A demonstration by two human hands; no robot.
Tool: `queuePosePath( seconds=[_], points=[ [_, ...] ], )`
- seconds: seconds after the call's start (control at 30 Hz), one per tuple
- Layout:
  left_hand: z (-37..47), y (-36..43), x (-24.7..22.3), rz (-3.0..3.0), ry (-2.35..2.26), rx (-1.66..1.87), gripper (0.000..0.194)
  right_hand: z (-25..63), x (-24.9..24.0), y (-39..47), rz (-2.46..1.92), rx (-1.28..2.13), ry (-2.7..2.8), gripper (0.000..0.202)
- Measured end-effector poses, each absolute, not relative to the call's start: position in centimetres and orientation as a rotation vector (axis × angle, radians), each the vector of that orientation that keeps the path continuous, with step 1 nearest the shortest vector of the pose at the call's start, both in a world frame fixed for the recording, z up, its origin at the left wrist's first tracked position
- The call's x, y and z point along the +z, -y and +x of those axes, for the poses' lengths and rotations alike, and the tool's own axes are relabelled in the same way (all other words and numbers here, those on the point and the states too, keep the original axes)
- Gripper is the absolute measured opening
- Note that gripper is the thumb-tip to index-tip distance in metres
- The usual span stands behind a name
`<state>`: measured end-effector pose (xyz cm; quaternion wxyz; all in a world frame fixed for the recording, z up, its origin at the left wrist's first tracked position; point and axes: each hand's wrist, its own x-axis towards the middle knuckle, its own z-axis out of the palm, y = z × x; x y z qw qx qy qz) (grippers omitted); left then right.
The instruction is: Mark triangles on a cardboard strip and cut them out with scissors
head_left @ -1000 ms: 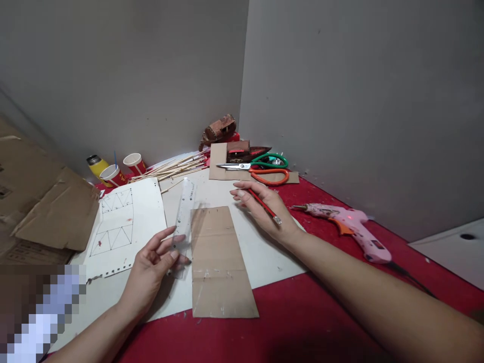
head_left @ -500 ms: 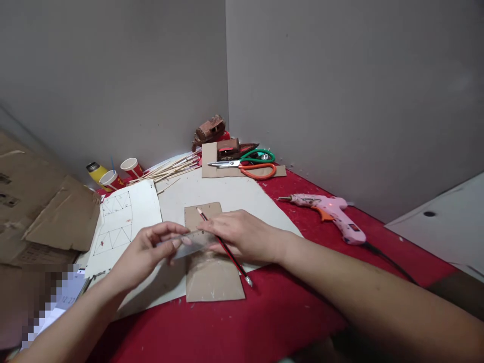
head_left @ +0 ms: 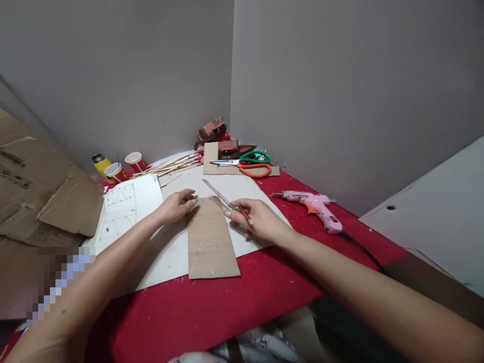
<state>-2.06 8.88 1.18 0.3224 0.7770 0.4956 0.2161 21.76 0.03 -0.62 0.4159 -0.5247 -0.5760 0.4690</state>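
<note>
Left fingers: on the left hand, drawn narrow at the top left corner of the cardboard piece; I can't tell whether they pinch it or just touch it.
Right fingers: on the right hand, closed around a red pencil, with a thin strip that looks like a ruler turned on edge, slanting away past them.
Cardboard: flat between the two sets of fingers, its wide end nearer the person, partly over a white sheet on the red table.
Marks: small ones near the cardboard's top, pale scratches lower down; I can't make out whether the marking is complete. The pencil tip is hidden from me.
Drawing: a paper beyond the left forearm already carries two rows of triangles in ruled lines.
Sticks: wooden sticks in a loose heap beyond the left fingers, none laid on the cardboard.
Glue gun: the pink glue gun lies on its side, right of the right fingers, with nobody holding it.
Scissors: the scissors rest beyond both sets of fingers, unheld too.
</note>
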Motion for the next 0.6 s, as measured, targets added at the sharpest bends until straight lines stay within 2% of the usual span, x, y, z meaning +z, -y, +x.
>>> queuePosePath(
  seconds=[0.23, 0.6],
  points=[
    [-3.8, -8.0, 0.3, 2.128, -1.423, 0.455, 0.033, 18.7, -0.9, -1.0, -1.354, 1.217, 1.277, 0.010],
    [-5.7, -5.5, 0.6, 1.931, -1.399, 0.437, 0.027, 16.5, -0.8, -1.9, -1.298, 1.289, 1.246, 0.016]
  ],
)
